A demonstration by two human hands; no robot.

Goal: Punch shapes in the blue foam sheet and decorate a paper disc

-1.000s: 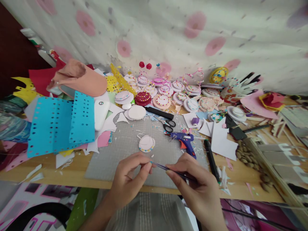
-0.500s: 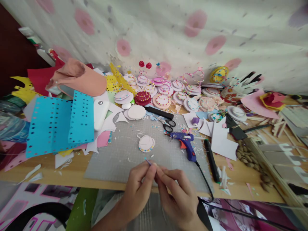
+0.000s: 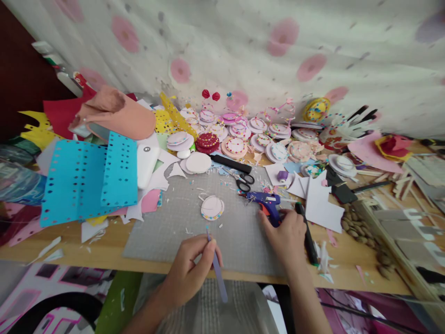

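Observation:
Near the front edge of the table, my left hand (image 3: 196, 262) pinches purple tweezers (image 3: 219, 273) between thumb and fingers, with a tiny blue piece (image 3: 207, 228) at their upper tip. My right hand (image 3: 287, 234) is at the handle of a blue glue gun (image 3: 266, 199), its fingers curled around it; the gun lies on the grey cutting mat (image 3: 160, 236). A small white paper disc (image 3: 212, 207) with coloured dots along its lower rim sits on the mat beyond my left hand.
Scissors (image 3: 243, 180) and a black stick (image 3: 231, 163) lie behind the gun, a dark marker (image 3: 307, 234) to its right. Decorated paper hats (image 3: 235, 144) crowd the back. Blue dotted sheets (image 3: 76, 181) and a peach cap (image 3: 121, 116) are at left.
My right hand has left my left hand and moved right to the glue gun's handle. My left hand has shifted slightly left and down, and the tweezers now show fully.

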